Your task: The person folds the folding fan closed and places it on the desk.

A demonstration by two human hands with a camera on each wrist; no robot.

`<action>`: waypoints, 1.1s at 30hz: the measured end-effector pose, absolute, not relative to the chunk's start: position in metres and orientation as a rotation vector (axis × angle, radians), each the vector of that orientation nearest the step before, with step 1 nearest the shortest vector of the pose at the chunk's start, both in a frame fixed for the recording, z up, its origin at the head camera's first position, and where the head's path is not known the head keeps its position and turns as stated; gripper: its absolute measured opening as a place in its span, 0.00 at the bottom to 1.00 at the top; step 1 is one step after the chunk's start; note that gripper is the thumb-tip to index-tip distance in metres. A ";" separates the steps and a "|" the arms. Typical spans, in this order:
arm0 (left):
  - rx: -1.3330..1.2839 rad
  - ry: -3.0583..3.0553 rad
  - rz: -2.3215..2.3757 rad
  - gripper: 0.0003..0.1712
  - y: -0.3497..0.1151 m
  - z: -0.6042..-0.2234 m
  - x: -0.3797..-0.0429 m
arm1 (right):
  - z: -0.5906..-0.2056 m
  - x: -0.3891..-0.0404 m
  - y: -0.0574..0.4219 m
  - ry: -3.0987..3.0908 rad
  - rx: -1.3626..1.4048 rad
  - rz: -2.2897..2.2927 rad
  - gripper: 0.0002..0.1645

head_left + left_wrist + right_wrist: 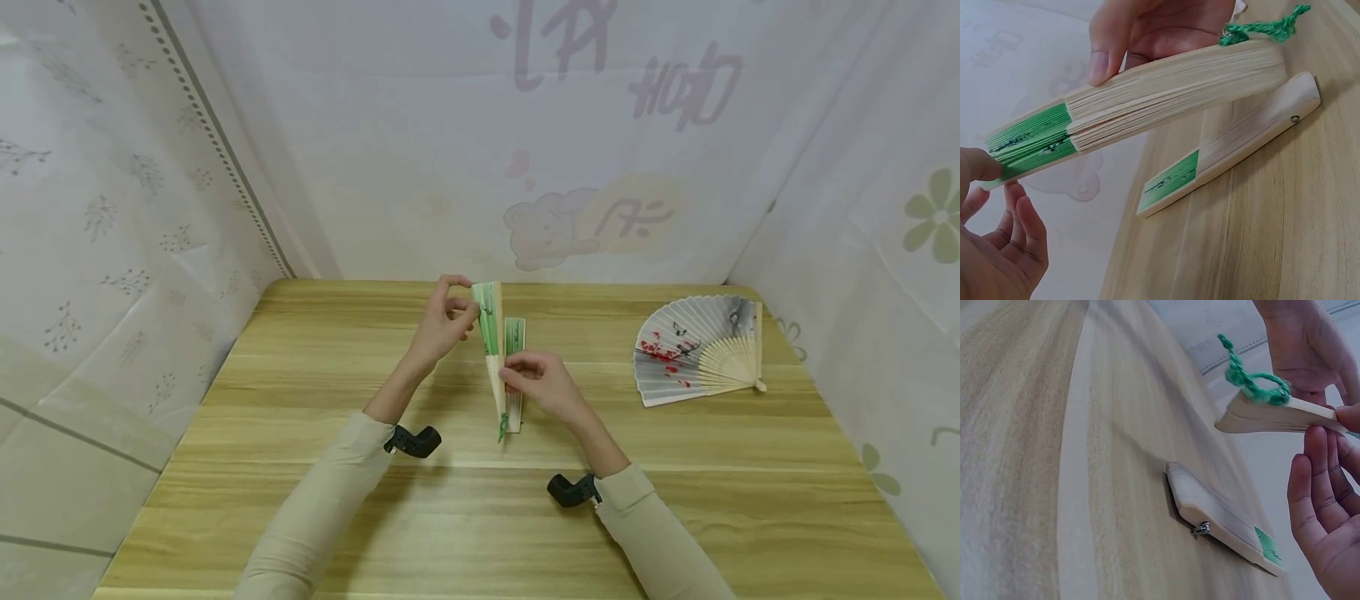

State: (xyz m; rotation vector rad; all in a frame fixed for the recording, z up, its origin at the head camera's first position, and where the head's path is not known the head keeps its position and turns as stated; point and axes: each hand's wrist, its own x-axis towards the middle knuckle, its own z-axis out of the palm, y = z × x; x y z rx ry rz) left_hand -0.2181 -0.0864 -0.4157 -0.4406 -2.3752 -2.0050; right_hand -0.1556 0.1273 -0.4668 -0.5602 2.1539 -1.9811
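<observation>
A green folding fan (489, 333) with pale wooden ribs is held above the table, its leaf slightly spread at the top. My left hand (447, 318) pinches the green leaf end between thumb and finger. Lower down, my right hand (545, 383) pinches the ribs along the right side. A green braided cord (1266, 28) hangs from the fan's pivot end. Below it on the table lies a second green folding fan (1229, 147), folded closed, with a small metal ring (1201, 529) at its pivot; in the head view the right hand partly covers it.
An opened grey-white fan (697, 350) with red blossoms lies on the right of the wooden table (300, 367). A printed cloth (390, 150) hangs behind the table's far edge, with more cloth at both sides. Dark wrist cameras (414, 442) sit at both sleeves.
</observation>
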 end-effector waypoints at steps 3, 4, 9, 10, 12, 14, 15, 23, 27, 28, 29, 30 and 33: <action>-0.450 -2.389 -2.030 0.21 -0.086 -0.416 -0.218 | -0.468 -0.156 0.127 2.141 -0.574 -1.982 0.08; -0.450 -2.394 -2.036 0.21 -0.086 -0.416 -0.218 | -0.468 -0.156 0.127 2.140 -0.575 -1.982 0.08; -0.476 -2.411 -2.054 0.23 -0.088 -0.416 -0.217 | -0.469 -0.156 0.128 2.138 -0.594 -1.973 0.08; -0.481 -2.415 -2.049 0.24 -0.088 -0.416 -0.217 | -0.469 -0.156 0.128 2.137 -0.598 -1.971 0.08; -0.489 -2.415 -2.042 0.24 -0.087 -0.415 -0.217 | -0.464 -0.154 0.127 2.129 -0.599 -1.967 0.08; -0.499 -2.414 -2.022 0.24 -0.086 -0.416 -0.218 | -0.463 -0.154 0.127 2.139 -0.604 -1.960 0.08; -0.498 -2.414 -2.010 0.24 -0.086 -0.416 -0.218 | -0.463 -0.153 0.127 2.149 -0.604 -1.955 0.08; -0.528 -2.375 -1.978 0.23 -0.086 -0.417 -0.217 | -0.466 -0.155 0.125 2.241 -0.600 -1.923 0.07; -0.522 -2.366 -1.992 0.23 -0.086 -0.417 -0.216 | -0.465 -0.154 0.125 2.246 -0.585 -1.914 0.08; -0.522 -2.365 -1.992 0.23 -0.086 -0.417 -0.216 | -0.464 -0.154 0.124 2.248 -0.589 -1.912 0.08; -0.522 -2.366 -1.993 0.24 -0.086 -0.417 -0.215 | -0.464 -0.154 0.124 2.250 -0.590 -1.911 0.08; -0.524 -2.364 -1.994 0.24 -0.086 -0.417 -0.215 | -0.464 -0.155 0.124 2.255 -0.592 -1.906 0.08; -0.529 -2.357 -2.000 0.25 -0.085 -0.416 -0.215 | -0.463 -0.155 0.123 2.279 -0.613 -1.885 0.08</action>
